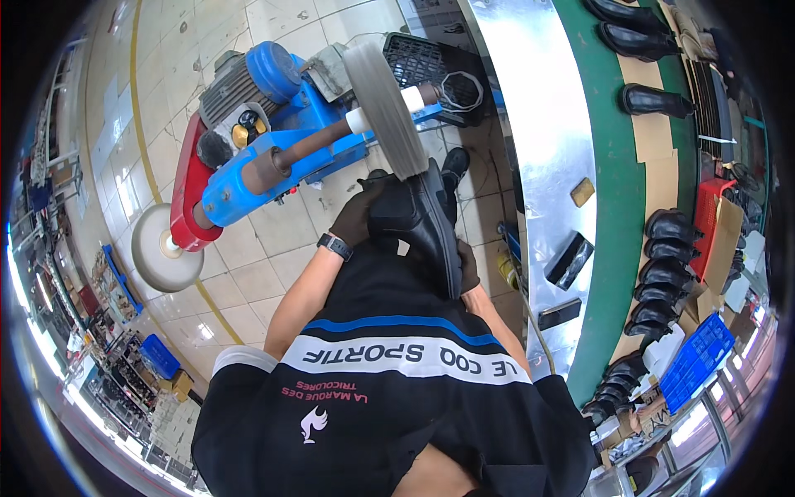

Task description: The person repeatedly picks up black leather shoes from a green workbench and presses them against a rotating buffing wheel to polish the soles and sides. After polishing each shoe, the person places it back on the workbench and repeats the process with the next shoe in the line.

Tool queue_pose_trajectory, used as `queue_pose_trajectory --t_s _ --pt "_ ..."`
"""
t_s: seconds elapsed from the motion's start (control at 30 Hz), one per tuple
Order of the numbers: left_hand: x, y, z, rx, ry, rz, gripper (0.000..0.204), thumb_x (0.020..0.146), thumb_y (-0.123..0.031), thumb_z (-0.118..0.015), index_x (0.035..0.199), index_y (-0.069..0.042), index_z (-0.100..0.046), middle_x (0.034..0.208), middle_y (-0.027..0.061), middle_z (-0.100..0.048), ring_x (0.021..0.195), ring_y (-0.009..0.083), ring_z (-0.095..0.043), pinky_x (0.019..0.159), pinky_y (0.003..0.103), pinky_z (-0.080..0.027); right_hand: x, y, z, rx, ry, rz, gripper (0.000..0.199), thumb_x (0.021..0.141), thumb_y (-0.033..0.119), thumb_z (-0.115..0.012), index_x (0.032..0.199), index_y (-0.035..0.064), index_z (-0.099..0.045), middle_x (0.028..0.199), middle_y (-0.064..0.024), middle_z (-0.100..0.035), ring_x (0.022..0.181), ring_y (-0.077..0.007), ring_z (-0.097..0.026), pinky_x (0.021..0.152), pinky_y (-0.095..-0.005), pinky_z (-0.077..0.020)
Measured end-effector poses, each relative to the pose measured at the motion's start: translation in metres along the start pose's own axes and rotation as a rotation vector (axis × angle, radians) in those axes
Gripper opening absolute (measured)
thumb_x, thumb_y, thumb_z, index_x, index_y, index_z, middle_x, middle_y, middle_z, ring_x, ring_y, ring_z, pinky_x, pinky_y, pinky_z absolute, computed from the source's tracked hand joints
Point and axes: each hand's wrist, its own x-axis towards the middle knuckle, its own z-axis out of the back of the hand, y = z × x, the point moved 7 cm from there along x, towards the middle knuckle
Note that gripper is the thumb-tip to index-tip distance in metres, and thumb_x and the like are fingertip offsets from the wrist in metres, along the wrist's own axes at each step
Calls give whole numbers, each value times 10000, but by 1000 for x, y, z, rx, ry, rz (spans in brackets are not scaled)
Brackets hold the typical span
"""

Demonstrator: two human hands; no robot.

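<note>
A black leather boot (406, 217) is held in front of me, its sole edge facing right. Its far end meets the lower rim of a large grey buffing wheel (383, 112), whose surface looks streaked. My left hand (362, 211), in a dark glove with a watch above it, grips the boot's left side. My right hand (469, 267), gloved too, is closed on the boot's near end from the right; most of its fingers are hidden behind the boot. The wheel sits on the shaft of a blue machine (240, 192).
At the machine's left end are a red guard (192, 186) and a pale second wheel (166, 248). A black crate (414, 62) stands beyond. On my right, a metal-topped table (542, 124) holds a black block (569, 260); past it, a green belt (609, 124) carries several black boots (658, 286).
</note>
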Motion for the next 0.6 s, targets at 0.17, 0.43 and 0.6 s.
queue_pose_trajectory --t_s 0.17,0.43,0.6 --pt "-4 2 -6 -179 -96 120 402 1016 -260 -464 1310 13 -461 1256 86 -580 1144 169 -575 1011 318 -452 3 -6 35 -177 -48 84 731 817 380 -617 1403 5 -391 1285 -151 -572 1074 -247 -617 957 -357 -496" --pt "-37 -44 -10 301 -145 -154 339 992 -228 -513 1239 3 -518 1189 82 -614 1065 192 -621 901 333 -504 17 10 9 -296 156 74 880 657 260 -735 1405 -36 -379 1338 -158 -537 1162 -243 -580 1003 -348 -456" --pt "-70 -122 -73 186 -60 -222 307 903 -114 -603 1185 5 -581 1156 78 -638 1067 160 -593 944 333 -455 -28 53 -64 -593 410 225 880 513 243 -779 1287 -78 -509 1170 -119 -641 1019 -196 -638 899 -288 -487"
